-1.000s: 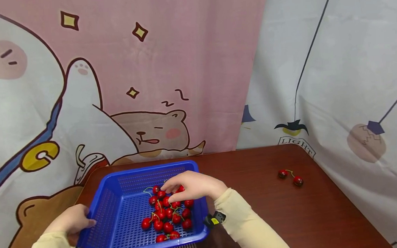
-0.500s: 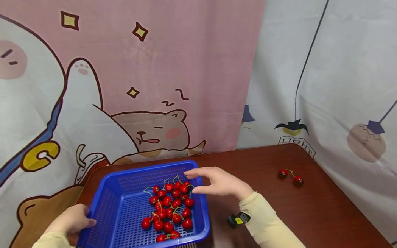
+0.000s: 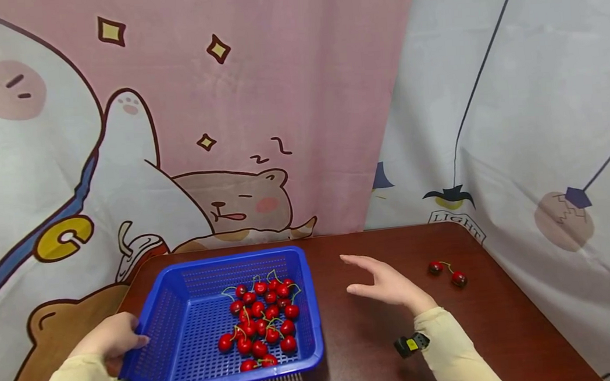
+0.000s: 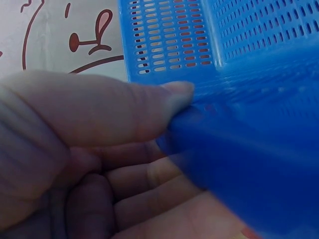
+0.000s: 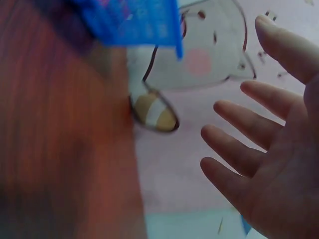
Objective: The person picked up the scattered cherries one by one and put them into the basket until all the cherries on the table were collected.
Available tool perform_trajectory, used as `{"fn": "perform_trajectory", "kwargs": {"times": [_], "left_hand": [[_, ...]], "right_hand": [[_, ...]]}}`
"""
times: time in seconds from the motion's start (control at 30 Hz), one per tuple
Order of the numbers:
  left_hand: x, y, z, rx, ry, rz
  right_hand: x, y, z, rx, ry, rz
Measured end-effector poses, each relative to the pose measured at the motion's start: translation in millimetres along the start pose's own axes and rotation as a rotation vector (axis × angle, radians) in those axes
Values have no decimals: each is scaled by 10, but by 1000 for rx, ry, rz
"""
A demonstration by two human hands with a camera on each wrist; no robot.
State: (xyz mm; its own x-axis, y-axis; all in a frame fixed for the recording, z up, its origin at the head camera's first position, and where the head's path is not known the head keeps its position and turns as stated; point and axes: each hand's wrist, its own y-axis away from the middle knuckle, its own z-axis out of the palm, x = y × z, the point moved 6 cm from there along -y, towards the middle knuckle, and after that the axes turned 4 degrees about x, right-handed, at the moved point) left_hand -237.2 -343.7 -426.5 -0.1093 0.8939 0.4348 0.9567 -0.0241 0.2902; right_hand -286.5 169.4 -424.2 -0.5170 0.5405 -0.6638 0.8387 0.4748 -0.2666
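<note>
My left hand grips the left rim of a blue plastic basket; in the left wrist view the thumb lies over the rim and the fingers curl beneath it. Several red cherries with green stems lie in the right half of the basket. To the right of the basket my right hand hovers over the table with nothing in it, its fingers spread in the right wrist view. A pair of cherries joined by a stem lies on the table further right, apart from that hand.
The dark red-brown table carries the basket on its left side. Behind it hangs a printed cloth with cartoon animals, and a pale cloth hangs along the right side.
My right hand has moved right, from over the cherries in the basket to above the table. The left hand stays on the rim, and the basket keeps its place.
</note>
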Motion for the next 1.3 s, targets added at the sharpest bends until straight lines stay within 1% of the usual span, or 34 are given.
{"fn": "perform_trajectory", "kwargs": {"times": [0.17, 0.37, 0.57, 0.67, 0.8, 0.97, 1.03, 1.2, 1.3], "left_hand": [[5, 8, -1, 1, -2, -3], [-2, 8, 4, -16, 17, -41], [22, 5, -16, 37, -34, 14], [21, 5, -15, 45, -45, 19], [12, 10, -8, 45, -48, 12], [22, 14, -17, 40, -35, 4], [26, 15, -22, 47, -35, 8], [31, 16, -19, 63, -29, 19], [29, 21, -11, 55, -19, 11]], "right_hand": [[329, 166, -125, 40, 46, 74], [649, 328, -297, 61, 92, 116], [945, 461, -514, 74, 187, 197], [1053, 497, -656, 81, 228, 231], [1200, 512, -850, 92, 279, 255], [1409, 524, -1084, 112, 331, 306], [1482, 526, -1162, 119, 355, 328], [1652, 546, -1300, 133, 414, 377], [1742, 571, -1340, 138, 434, 418]]}}
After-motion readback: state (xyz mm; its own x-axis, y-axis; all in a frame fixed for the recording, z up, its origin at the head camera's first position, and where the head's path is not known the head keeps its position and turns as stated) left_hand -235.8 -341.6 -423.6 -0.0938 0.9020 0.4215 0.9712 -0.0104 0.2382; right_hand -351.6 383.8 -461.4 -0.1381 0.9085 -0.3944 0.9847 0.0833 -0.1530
